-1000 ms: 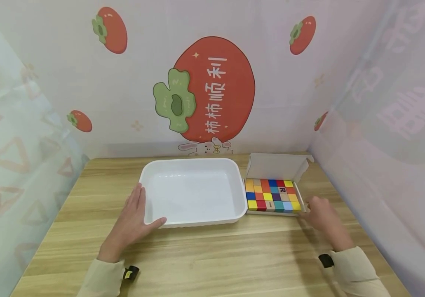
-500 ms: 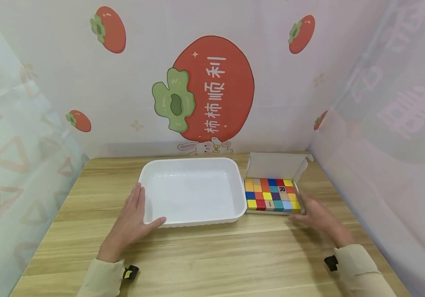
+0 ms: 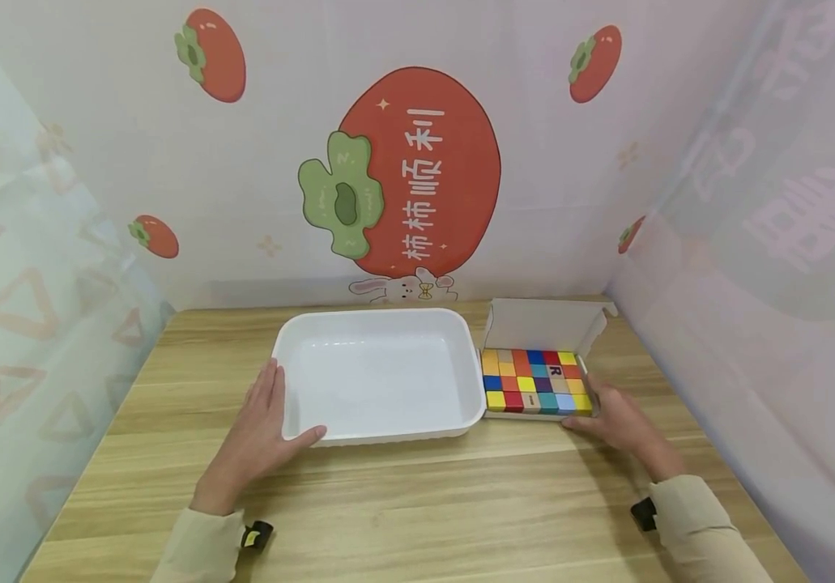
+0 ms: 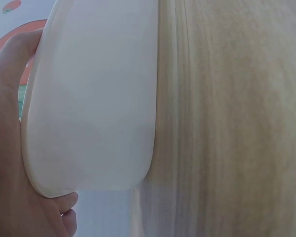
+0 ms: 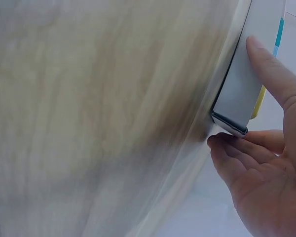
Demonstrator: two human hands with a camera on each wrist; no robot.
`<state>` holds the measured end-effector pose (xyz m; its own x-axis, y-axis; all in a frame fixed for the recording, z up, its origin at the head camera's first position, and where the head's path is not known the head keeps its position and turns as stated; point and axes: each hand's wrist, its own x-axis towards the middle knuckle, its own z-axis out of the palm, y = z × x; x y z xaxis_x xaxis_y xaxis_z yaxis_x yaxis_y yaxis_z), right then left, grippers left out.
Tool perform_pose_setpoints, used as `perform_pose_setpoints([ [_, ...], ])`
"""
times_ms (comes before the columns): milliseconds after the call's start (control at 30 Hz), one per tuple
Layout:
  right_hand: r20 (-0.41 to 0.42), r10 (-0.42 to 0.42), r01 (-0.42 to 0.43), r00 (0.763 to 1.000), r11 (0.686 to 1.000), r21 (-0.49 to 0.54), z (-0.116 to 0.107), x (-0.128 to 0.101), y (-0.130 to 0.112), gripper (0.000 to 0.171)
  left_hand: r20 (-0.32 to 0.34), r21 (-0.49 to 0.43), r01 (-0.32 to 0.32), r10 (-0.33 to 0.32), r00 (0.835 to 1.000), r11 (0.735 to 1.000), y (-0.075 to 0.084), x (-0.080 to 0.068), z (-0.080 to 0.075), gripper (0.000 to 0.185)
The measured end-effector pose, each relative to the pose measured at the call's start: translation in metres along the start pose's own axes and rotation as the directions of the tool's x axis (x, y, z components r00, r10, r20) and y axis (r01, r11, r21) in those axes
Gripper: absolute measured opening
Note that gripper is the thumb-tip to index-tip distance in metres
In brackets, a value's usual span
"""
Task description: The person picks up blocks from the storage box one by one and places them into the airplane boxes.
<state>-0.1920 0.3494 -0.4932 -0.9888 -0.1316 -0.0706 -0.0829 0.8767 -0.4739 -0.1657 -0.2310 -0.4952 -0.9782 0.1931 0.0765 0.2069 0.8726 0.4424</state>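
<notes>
A white rectangular tray (image 3: pixel 381 389) sits on the wooden table in the head view. My left hand (image 3: pixel 253 429) rests on its near left corner, fingers laid along the left side and thumb on the near rim. Right beside the tray is a cardboard box (image 3: pixel 522 418), lid raised at the back, filled with rows of coloured wooden blocks (image 3: pixel 526 385). My right hand (image 3: pixel 624 417) touches the box's near right corner. The right wrist view shows that thumb flat on the near wall (image 5: pixel 244 74) and the fingertips by the corner's lower edge.
Bare wooden tabletop (image 3: pixel 402 510) spreads in front of both containers. The box's raised lid (image 3: pixel 541 324) stands close to the back wall hanging (image 3: pixel 257 162), which is printed with red persimmons. White hangings also bound the left and right sides.
My right hand has opened from a curled shape at the box's right edge, its thumb now on the near wall. The left hand, tray and box stay in place.
</notes>
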Motion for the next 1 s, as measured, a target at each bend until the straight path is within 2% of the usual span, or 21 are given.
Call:
perform_pose_setpoints([
  [500,-0.008,0.025,-0.025,1.000,1.000,0.000,-0.001,0.000,-0.003,0.108,0.001,-0.002,-0.002,0.002,1.000,1.000,0.000,0.000,-0.001,0.130],
  [1000,0.006,0.019,-0.019,1.000,1.000,-0.010,-0.006,0.019,0.002,0.107,-0.010,-0.004,-0.009,0.009,1.000,1.000,-0.001,-0.001,0.001,0.129],
])
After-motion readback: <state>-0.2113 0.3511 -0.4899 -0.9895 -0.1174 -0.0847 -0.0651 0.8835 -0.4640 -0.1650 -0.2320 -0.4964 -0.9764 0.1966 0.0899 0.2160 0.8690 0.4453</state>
